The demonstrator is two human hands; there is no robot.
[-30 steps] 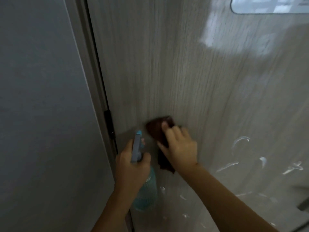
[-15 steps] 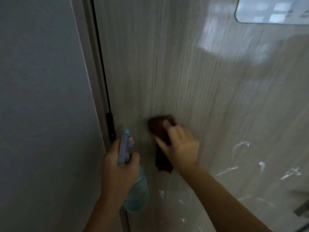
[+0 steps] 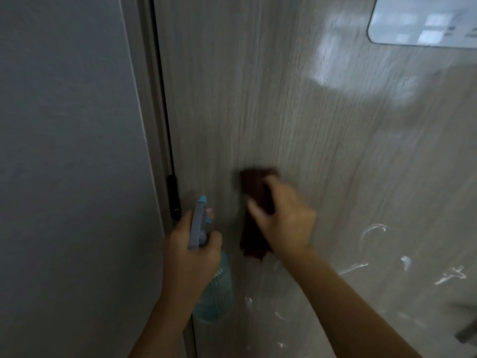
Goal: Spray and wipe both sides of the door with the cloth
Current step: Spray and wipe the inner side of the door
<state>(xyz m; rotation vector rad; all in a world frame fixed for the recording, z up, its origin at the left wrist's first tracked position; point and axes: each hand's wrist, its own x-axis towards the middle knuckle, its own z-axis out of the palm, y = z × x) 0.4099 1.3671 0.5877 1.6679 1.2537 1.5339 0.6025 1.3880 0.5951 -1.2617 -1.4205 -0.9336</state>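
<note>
A pale wood-grain door point(image 3: 296, 99) fills the middle and right of the view. My right hand point(image 3: 286, 220) presses a dark brown cloth point(image 3: 254, 202) flat against the door, with its thumb curled over the cloth's left edge. Just left of it, my left hand point(image 3: 192, 251) grips the neck of a light blue spray bottle point(image 3: 214, 295) with a grey-blue trigger head, held upright close to the door's hinge side. White foam streaks point(image 3: 371, 231) lie on the door to the right and below the cloth.
A grey wall point(image 3: 64, 151) stands on the left, with the door frame and a black hinge point(image 3: 173, 197) beside it. A glass panel point(image 3: 423, 19) sits in the door at the top right. A dark door handle point(image 3: 468, 334) shows at the lower right edge.
My right hand has slid the cloth a little to the right across the door. My left hand with the bottle has drifted slightly left and lower.
</note>
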